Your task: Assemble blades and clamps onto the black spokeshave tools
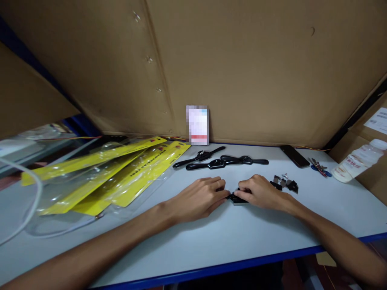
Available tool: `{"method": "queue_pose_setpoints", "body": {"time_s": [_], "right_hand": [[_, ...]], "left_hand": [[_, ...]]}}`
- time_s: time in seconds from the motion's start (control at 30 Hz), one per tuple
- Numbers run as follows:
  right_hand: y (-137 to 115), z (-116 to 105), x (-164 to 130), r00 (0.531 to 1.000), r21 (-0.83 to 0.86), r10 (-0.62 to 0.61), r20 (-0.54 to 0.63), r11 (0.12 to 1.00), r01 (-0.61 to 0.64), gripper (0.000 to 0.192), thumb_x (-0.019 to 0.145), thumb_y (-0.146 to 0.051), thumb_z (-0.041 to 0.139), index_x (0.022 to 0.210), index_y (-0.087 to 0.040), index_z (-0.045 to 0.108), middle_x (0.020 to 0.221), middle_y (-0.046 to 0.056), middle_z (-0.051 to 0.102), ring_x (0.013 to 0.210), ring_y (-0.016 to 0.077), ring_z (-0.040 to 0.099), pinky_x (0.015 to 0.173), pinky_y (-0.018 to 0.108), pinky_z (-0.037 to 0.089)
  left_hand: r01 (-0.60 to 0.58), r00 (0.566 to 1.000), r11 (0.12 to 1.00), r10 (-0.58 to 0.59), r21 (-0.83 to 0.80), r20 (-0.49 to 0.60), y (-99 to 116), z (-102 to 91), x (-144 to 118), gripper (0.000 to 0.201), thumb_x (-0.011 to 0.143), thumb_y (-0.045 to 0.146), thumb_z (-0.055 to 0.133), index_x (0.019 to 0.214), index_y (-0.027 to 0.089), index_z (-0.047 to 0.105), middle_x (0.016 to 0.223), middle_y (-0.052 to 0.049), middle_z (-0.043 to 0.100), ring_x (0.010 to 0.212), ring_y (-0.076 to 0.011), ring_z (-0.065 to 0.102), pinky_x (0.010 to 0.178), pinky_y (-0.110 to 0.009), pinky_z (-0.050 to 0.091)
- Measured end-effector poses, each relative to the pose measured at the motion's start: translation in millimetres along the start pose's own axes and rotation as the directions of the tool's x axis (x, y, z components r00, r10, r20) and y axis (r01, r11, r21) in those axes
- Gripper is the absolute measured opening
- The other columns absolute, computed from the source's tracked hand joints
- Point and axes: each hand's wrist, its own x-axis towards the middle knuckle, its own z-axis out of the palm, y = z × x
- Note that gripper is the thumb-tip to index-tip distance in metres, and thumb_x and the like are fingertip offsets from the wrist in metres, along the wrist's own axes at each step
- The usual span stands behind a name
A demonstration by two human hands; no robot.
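- Head view: both hands rest on the white table (242,241), meeting just in front of the person, near the table's middle.
- Left hand (199,198): fingers curled, tips pinching one end of a small black part (237,197).
- Right hand (260,191): fingers folded down over the same black part, covering most of it; only a short stretch shows between the two hands. What kind of part it is cannot be told.
- Just right of the right hand: a small cluster of metal-and-black clips (286,183), lying on the table.
- Behind the hands: three black wristwatches (222,161) with straps laid out flat, side by side.
- Left side: yellow-backed clear blister packs (121,177), overlapping in a loose pile; a white cable (30,209) loops at the far left.
- Back edge: a small card (197,125) standing against the cardboard wall (256,72).
- Right rear: a dark phone (294,156), lying flat; a bunch of keys (319,167) near it; a white plastic bottle (359,160) on its side at the far right.
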Motion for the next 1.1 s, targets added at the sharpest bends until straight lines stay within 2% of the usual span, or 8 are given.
{"method": "queue_pose_setpoints", "body": {"time_s": [0.2,0.33,0.43,0.57,0.77,0.9,1.0,1.1], "right_hand": [[7,-23,-2,0.999,0.175,-0.015,-0.036,0.984,0.021,0.009,0.091,-0.027,0.066,0.089,-0.019,0.068,0.055,-0.009,0.043,0.053,0.0103,0.037,0.058,0.027,0.026],[9,-28,-4,0.999,0.123,-0.028,0.024,0.992,0.025,0.020,0.089,-0.029,0.071,0.106,-0.020,0.069,0.058,-0.009,0.046,0.055,0.0111,0.041,0.059,0.026,0.027],[5,-19,-4,0.998,-0.029,-0.034,0.054,0.999,0.036,0.009,0.093,-0.028,0.066,0.092,-0.020,0.070,0.061,-0.005,0.051,0.056,0.0118,0.039,0.059,0.028,0.025],[-2,-1,-2,1.000,-0.147,-0.014,0.019,0.989,0.017,0.026,0.097,-0.021,0.056,0.071,-0.018,0.063,0.057,-0.004,0.045,0.054,0.0116,0.029,0.058,0.031,0.019],[-1,-6,2,0.996,0.064,0.079,-0.047,0.995,-0.076,0.041,0.097,-0.029,0.058,0.057,-0.019,0.051,0.053,-0.006,0.037,0.054,0.0106,0.028,0.057,0.029,0.022],[2,-27,-3,0.999,0.170,0.020,-0.048,0.985,-0.011,0.010,0.092,-0.026,0.064,0.087,-0.019,0.068,0.056,-0.008,0.043,0.054,0.0106,0.038,0.058,0.026,0.027],[3,-36,-6,1.000,0.133,-0.017,0.020,0.991,0.014,0.021,0.089,-0.026,0.068,0.110,-0.021,0.070,0.059,-0.008,0.047,0.055,0.0112,0.043,0.059,0.025,0.029],[3,-30,-6,0.998,0.016,-0.002,0.065,1.000,0.001,0.023,0.089,-0.027,0.070,0.112,-0.023,0.071,0.063,-0.006,0.054,0.059,0.0124,0.046,0.061,0.026,0.029]], "left_hand": [[-0.002,1.000,1.000,0.002,-0.009,0.004,0,0.1,0,0.026,0.104,0.022,0.046,0.111,0.017,0.070,0.091,-0.007,0.061,0.082,-0.0210,0.059,0.070,-0.034,0.049],[0.001,1.000,1.000,-0.001,-0.003,0.000,0,-0.1,-1,0.026,0.104,0.023,0.045,0.111,0.018,0.070,0.091,-0.007,0.061,0.081,-0.0210,0.059,0.070,-0.034,0.049],[0.000,1.000,1.000,0.000,-0.001,0.000,0,0.2,0,0.027,0.104,0.023,0.045,0.111,0.018,0.070,0.091,-0.007,0.062,0.082,-0.0215,0.060,0.070,-0.035,0.049],[-0.004,1.000,1.000,0.004,0.003,0.000,-1,0.8,0,0.028,0.104,0.024,0.044,0.110,0.018,0.070,0.089,-0.007,0.061,0.082,-0.0218,0.059,0.069,-0.035,0.049],[-0.019,0.999,1.000,0.019,0.007,-0.035,0,-0.2,-1,0.029,0.105,0.023,0.042,0.109,0.018,0.070,0.088,-0.007,0.062,0.080,-0.0205,0.059,0.068,-0.033,0.049],[-0.016,1.000,1.000,0.016,0.008,-0.018,0,-1.0,-1,0.028,0.104,0.023,0.043,0.110,0.018,0.070,0.089,-0.007,0.062,0.081,-0.0209,0.059,0.068,-0.034,0.049],[-0.017,1.000,1.000,0.018,0.007,-0.016,0,-1.1,-1,0.028,0.104,0.023,0.043,0.110,0.018,0.070,0.089,-0.007,0.062,0.080,-0.0208,0.059,0.068,-0.034,0.048],[-0.015,1.000,1.000,0.015,0.006,-0.013,0,-1.5,-1,0.026,0.104,0.022,0.044,0.109,0.017,0.070,0.090,-0.007,0.062,0.081,-0.0207,0.059,0.069,-0.034,0.048]]}}
